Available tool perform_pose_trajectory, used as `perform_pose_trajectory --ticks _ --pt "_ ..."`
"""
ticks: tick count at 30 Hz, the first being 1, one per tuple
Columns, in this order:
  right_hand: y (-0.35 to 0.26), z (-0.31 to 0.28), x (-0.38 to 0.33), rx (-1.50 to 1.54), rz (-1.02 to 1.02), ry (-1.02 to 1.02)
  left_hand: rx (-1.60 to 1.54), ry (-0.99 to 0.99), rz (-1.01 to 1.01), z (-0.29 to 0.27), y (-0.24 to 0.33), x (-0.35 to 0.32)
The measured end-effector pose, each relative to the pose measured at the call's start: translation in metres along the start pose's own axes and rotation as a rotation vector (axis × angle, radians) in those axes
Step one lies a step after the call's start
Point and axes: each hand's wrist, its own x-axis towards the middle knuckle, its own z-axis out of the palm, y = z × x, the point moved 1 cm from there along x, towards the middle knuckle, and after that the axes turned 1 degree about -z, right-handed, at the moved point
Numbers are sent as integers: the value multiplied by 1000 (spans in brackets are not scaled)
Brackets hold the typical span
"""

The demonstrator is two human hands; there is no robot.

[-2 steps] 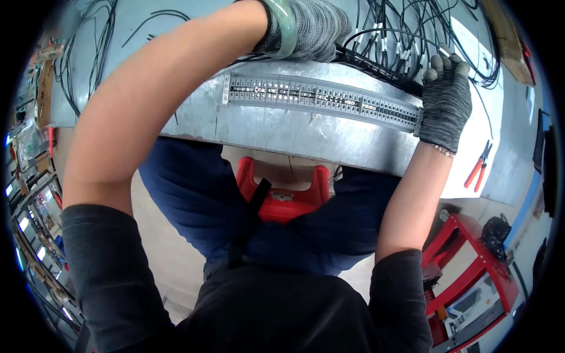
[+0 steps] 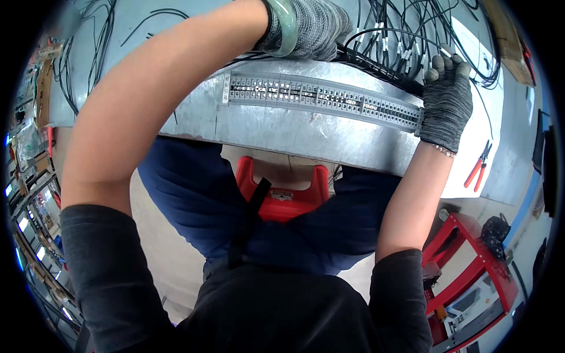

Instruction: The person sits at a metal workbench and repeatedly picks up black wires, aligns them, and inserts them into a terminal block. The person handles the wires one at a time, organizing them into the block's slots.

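Note:
My left hand [image 2: 312, 29], in a grey knit glove, is closed over a bundle of black wires [image 2: 376, 69] at the far side of the bench; its fingertips are hidden. The bundle runs on to the right, with many thin wires fanning out behind it, several with white marker sleeves. My right hand [image 2: 448, 106], gloved too, is at the bundle's right end. Its bent fingers are closed at a black wire with a white sleeve [image 2: 445, 51]. In front of the bundle lies a long grey terminal block strip [image 2: 323, 97], its right end beside my right hand.
Red-handled pliers [image 2: 475, 175] lie on a white sheet [image 2: 456, 170] at right. More loose black wires [image 2: 106, 47] lie at the bench's left. Below the bench edge [image 2: 282, 154] is a red stool [image 2: 282, 197]. A red rack [image 2: 471, 235] stands at lower right.

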Motion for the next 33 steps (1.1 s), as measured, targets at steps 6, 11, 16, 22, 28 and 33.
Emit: perform_pose_trajectory --ticks 6,11,16,22,28,33 --pt "-3 -4 -4 56 -123 -200 -83 53 67 6 -10 1" --pt "-20 10 -38 36 -168 -706 -517 -201 70 4 -31 8" --pt "-20 33 -58 -209 -256 -830 -461 -180 107 5 -37 17" --pt "-25 58 -74 -317 -564 -658 -752 -256 -67 11 -46 26" --pt "-44 50 -57 -301 -586 -750 -449 -198 -29 -4 -29 20" --pt "-52 29 -46 -298 -463 -266 -382 -185 -115 -5 -16 11"
